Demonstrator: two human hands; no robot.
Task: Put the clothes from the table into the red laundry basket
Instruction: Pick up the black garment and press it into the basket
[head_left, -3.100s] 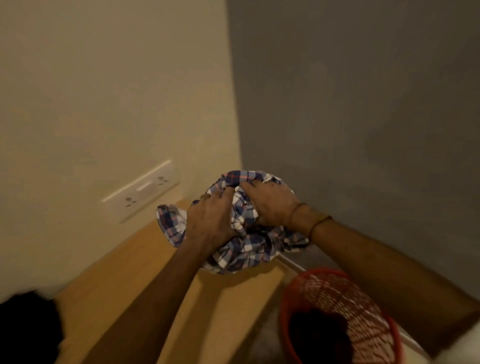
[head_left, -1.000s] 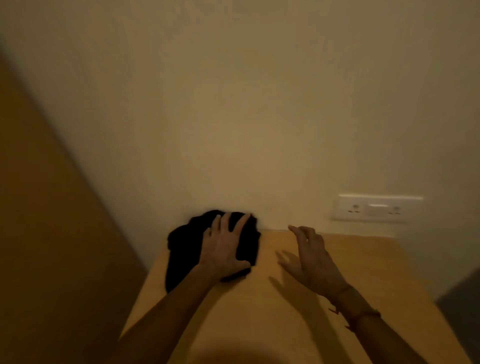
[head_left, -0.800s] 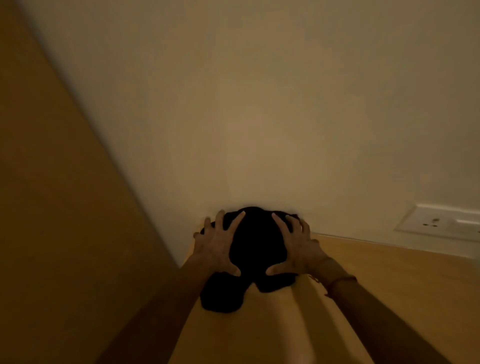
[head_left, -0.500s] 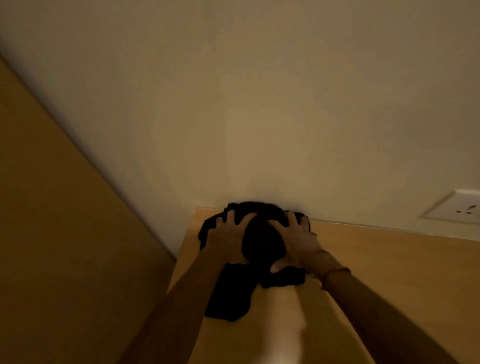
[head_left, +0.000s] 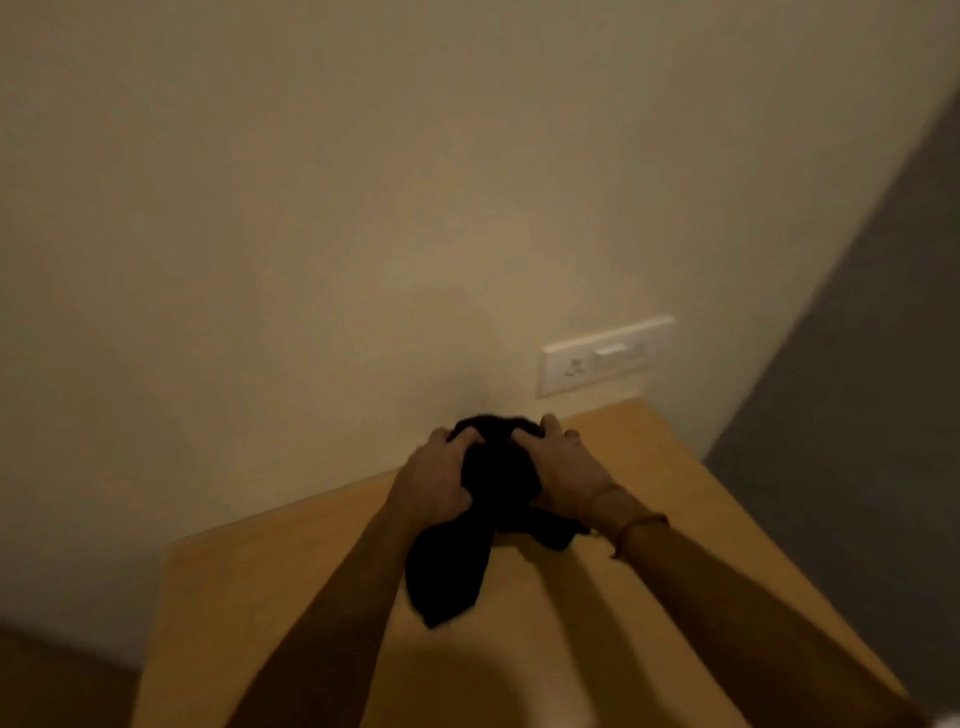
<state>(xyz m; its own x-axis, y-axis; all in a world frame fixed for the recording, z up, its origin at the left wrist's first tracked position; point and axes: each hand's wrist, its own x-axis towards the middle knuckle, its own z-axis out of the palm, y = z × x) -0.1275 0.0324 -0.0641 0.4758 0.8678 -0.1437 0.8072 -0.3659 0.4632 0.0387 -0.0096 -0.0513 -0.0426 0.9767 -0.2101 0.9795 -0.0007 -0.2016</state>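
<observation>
A bunched black garment (head_left: 493, 483) is held between both my hands above the wooden table (head_left: 649, 519). My left hand (head_left: 434, 480) grips its left side and my right hand (head_left: 563, 475) grips its right side. A loose end of the cloth hangs down toward the tabletop below my left wrist. The red laundry basket is out of view.
A cream wall rises right behind the table, with a white socket plate (head_left: 605, 355) just above the table's back edge. A grey wall (head_left: 857, 441) stands to the right of the table. Brown floor shows at the lower left.
Both hands have closed on the black garment and lifted it off the table's far left corner, moving it rightward. Earlier the plaid shirt was held over the red basket.
</observation>
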